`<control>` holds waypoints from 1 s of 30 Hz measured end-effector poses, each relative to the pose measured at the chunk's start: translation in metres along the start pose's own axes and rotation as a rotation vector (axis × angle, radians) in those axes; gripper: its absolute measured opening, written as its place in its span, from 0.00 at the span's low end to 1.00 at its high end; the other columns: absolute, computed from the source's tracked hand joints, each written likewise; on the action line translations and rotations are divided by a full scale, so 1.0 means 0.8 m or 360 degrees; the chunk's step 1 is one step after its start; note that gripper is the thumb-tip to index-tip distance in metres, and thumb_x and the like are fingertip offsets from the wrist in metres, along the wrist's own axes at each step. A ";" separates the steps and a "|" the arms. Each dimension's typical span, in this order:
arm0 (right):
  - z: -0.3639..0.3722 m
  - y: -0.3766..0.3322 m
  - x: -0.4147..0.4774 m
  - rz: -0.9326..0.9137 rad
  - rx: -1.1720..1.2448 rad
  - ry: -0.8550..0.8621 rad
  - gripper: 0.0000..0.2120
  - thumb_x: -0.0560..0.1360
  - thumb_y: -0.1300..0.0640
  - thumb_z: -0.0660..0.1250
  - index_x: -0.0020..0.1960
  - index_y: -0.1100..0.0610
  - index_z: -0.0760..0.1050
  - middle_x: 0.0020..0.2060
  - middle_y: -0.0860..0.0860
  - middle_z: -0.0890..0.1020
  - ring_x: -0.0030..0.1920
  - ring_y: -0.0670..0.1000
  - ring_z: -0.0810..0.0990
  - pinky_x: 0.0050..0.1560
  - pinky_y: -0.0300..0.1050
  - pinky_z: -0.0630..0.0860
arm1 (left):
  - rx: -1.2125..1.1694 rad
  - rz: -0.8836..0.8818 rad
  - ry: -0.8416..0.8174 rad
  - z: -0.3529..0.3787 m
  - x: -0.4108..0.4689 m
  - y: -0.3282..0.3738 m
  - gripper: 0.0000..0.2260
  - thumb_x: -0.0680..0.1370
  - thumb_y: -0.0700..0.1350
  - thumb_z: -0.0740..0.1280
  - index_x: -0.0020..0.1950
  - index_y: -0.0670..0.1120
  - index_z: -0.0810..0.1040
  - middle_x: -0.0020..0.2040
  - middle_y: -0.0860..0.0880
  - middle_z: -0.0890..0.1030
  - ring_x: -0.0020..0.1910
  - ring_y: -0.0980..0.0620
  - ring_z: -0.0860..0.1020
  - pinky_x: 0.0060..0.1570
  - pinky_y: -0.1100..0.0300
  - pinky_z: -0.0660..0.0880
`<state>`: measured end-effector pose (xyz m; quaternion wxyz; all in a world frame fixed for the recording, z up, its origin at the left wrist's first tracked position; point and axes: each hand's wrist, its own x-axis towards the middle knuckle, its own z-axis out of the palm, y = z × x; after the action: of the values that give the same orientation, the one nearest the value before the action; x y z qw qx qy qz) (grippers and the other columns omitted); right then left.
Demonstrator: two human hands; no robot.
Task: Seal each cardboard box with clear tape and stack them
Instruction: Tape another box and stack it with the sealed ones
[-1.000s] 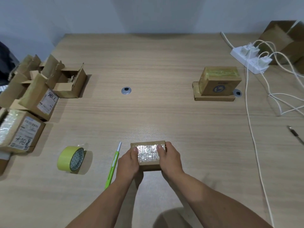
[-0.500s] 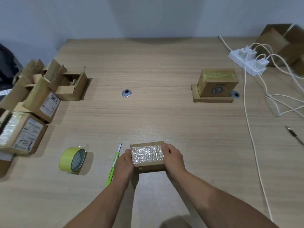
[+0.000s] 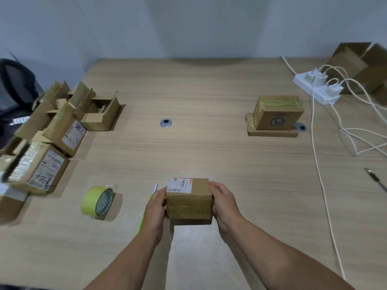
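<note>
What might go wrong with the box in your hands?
The box is held only by its ends between the left hand and right hand, so it might slip. The green cutter lies right beside the left hand and might nick it. The white cables near the stack might snag an arm.

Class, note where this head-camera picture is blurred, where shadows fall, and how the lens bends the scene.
Head view: left-edge boxes smear with blur; the held box is sharp, shadow falling toward the viewer; the tape roll shades the table on its right; the wide lens splays the table's edges.
</note>
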<state>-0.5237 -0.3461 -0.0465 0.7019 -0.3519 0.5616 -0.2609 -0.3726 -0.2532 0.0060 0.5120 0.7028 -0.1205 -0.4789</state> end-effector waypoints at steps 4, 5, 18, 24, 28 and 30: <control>-0.003 0.004 0.000 0.0004 -0.0043 -0.0013 0.09 0.78 0.55 0.65 0.55 0.46 0.81 0.52 0.52 0.85 0.54 0.54 0.84 0.58 0.57 0.81 | 0.0018 -0.0057 0.0033 0.000 -0.005 -0.003 0.13 0.82 0.48 0.61 0.47 0.54 0.85 0.53 0.49 0.84 0.51 0.51 0.82 0.49 0.53 0.76; -0.003 0.004 -0.001 0.0009 -0.0037 -0.0011 0.10 0.78 0.55 0.65 0.55 0.46 0.81 0.52 0.53 0.85 0.53 0.55 0.84 0.54 0.55 0.82 | 0.0025 -0.0066 0.0056 -0.001 -0.005 -0.006 0.10 0.82 0.48 0.61 0.50 0.51 0.83 0.56 0.46 0.83 0.52 0.49 0.81 0.49 0.52 0.75; -0.007 0.008 -0.011 -0.0031 -0.0057 0.0188 0.13 0.77 0.54 0.62 0.54 0.43 0.82 0.51 0.51 0.86 0.52 0.55 0.84 0.46 0.54 0.80 | 0.0081 -0.0119 -0.0057 0.006 0.022 -0.014 0.15 0.72 0.53 0.66 0.54 0.47 0.78 0.56 0.44 0.83 0.53 0.47 0.81 0.52 0.50 0.76; -0.023 0.004 -0.017 -0.0018 0.0017 0.0341 0.17 0.76 0.60 0.59 0.50 0.45 0.84 0.46 0.51 0.87 0.52 0.58 0.85 0.49 0.60 0.82 | 0.0147 -0.0110 -0.0206 0.026 0.022 -0.003 0.17 0.69 0.59 0.64 0.54 0.54 0.78 0.55 0.50 0.83 0.58 0.49 0.80 0.65 0.43 0.74; -0.043 -0.003 -0.019 -0.0045 0.0069 0.0394 0.15 0.75 0.55 0.61 0.51 0.43 0.85 0.47 0.49 0.87 0.53 0.57 0.85 0.57 0.62 0.80 | 0.0227 -0.0041 -0.0266 0.053 0.019 0.005 0.13 0.76 0.55 0.64 0.56 0.54 0.81 0.53 0.54 0.85 0.57 0.51 0.81 0.66 0.43 0.74; -0.056 -0.007 -0.017 -0.0061 0.0037 0.0405 0.15 0.75 0.50 0.61 0.55 0.40 0.84 0.49 0.46 0.87 0.54 0.55 0.85 0.62 0.63 0.79 | 0.0258 -0.0013 -0.0309 0.072 0.015 0.008 0.12 0.81 0.50 0.61 0.56 0.52 0.84 0.50 0.55 0.86 0.55 0.52 0.82 0.64 0.46 0.75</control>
<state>-0.5701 -0.3480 -0.0395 0.6240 -0.3184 0.6362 -0.3234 -0.4104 -0.2992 0.0041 0.4373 0.6928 -0.2049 -0.5355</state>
